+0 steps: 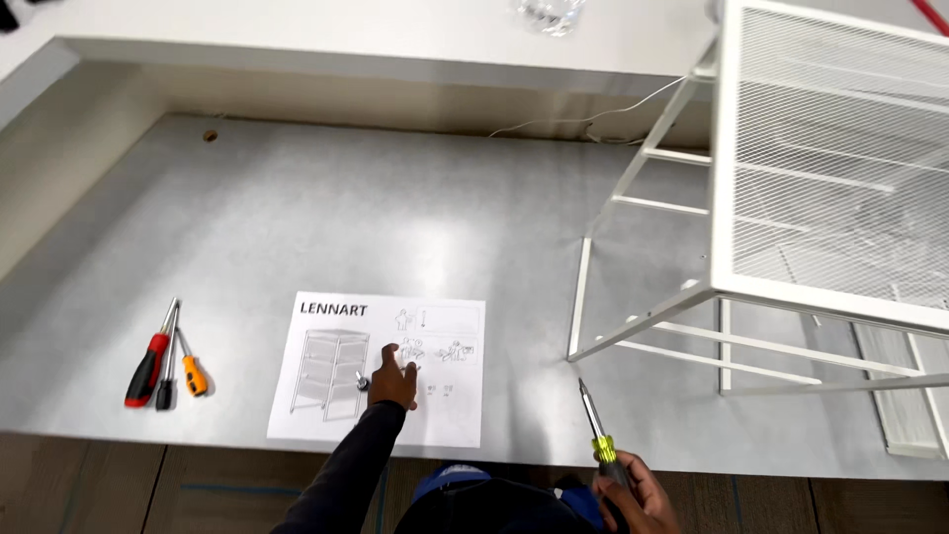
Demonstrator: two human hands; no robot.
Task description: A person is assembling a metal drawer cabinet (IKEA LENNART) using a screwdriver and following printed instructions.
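Head camera view: the left hand (pixel 393 382) rests on a printed instruction sheet (pixel 381 368), fingers pinched on a small metal fitting (pixel 363 381). Right of it, the right hand (pixel 633 491) grips a yellow-collared screwdriver (pixel 596 429), tip toward a white wire-mesh frame (pixel 791 188). Three spare screwdrivers (pixel 166 358) lie well left.
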